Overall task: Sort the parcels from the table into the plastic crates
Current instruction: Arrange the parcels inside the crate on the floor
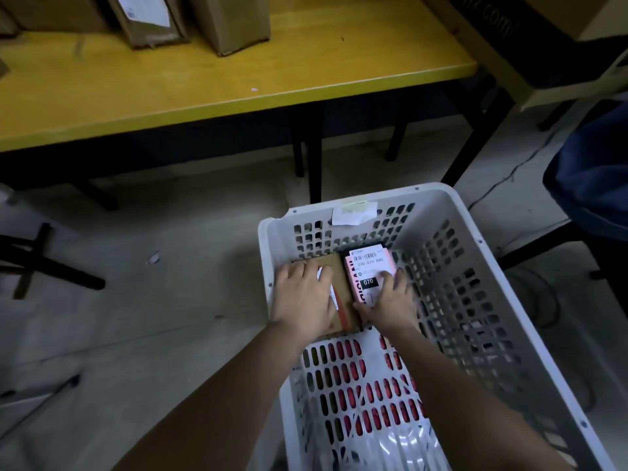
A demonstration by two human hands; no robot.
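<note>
A white crate [452,253] with slotted walls stands on the floor [153,300] in front of a yellow surface [204,76]. Both of the person's arms reach down into it.

Two parcels lie side by side at the crate's far end, touching along their long edges. The left one is a brown box [341,283] with a white label partly hidden under the hand. The right one is a pink box [365,271] with a white barcode label and a black patch reading "070".

The left hand [304,297] lies flat on the brown box, fingers spread and fairly straight, pressing on its top rather than curling round it. The right hand [390,300] rests on the pink box, fingers extended over the label and thumb along the box's near left edge; whether it grips the box or only presses on it cannot be told.

The near part of the crate's bottom shows red through the slots, and something pale and glossy lies at the very bottom of the view, too blurred to name. A torn white sticker [353,212] clings to the crate's far rim.

On the surface's far side stand more brown parcels [234,22], one [149,15] with a white label, well apart from the crate.
</note>
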